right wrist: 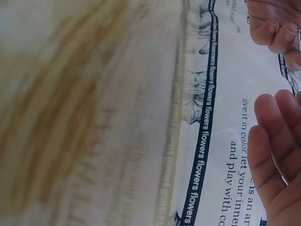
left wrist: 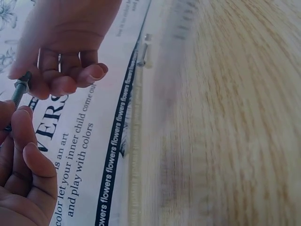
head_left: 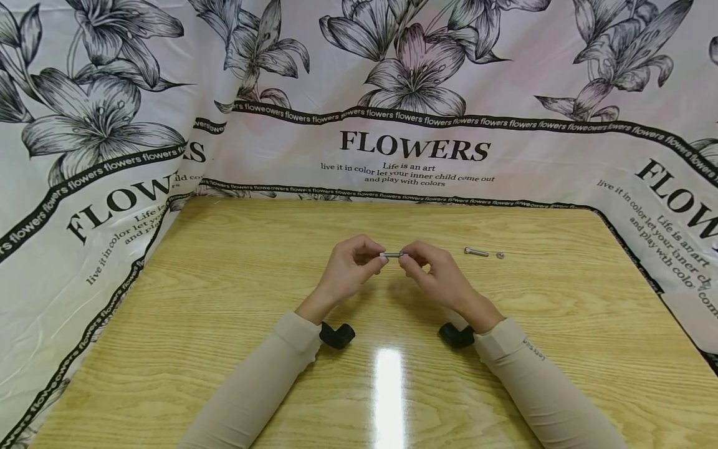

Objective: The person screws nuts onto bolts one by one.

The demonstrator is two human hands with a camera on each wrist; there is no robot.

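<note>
Over the middle of the table, my left hand [head_left: 349, 267] pinches the head end of a metal bolt [head_left: 391, 254], which lies level between my two hands. At the bolt's other end, the thumb and forefinger of my right hand [head_left: 443, 277] pinch a small nut [left wrist: 26, 79], seen in the left wrist view. The fingers partly cover it, so how far it sits on the thread is hard to tell. Right of my hands, a second bolt [head_left: 476, 252] lies on the table, with a loose nut [head_left: 500, 255] beside its threaded end.
The wood-grain table [head_left: 224, 280] is bordered at the back and both sides by a flower-printed cloth [head_left: 415, 149]. A black piece [head_left: 337, 335] juts out by the left wrist, and a similar black piece [head_left: 457, 335] by the right wrist.
</note>
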